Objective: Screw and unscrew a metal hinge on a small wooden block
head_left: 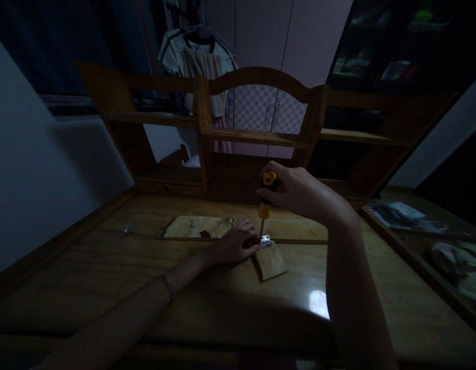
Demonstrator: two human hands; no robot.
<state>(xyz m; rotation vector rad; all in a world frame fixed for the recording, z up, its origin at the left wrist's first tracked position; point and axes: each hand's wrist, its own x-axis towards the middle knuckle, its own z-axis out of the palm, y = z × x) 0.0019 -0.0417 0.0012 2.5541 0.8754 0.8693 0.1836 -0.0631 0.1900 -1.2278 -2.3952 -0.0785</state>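
My right hand (286, 187) is wrapped round the yellow and black handle of a screwdriver (264, 208), held nearly upright. Its thin shaft points down to the left edge of a small silver metal hinge (265, 241). The hinge lies at the far end of a small wooden board (271, 262), which rests at a slant on the desk. Close by the screwdriver tip, my left hand (240, 241) has its thumb and fingers drawn together beside the hinge. What they pinch, if anything, is too small to make out, and the tip itself is partly hidden there.
A long wooden strip (199, 227) with a worn, stained face lies behind my hands on the wooden desk (145, 288). To the left is a thin metal object (126, 230). A wooden shelf unit (256, 134) stands along the back. Papers (405, 213) and cloth (461, 267) lie right.
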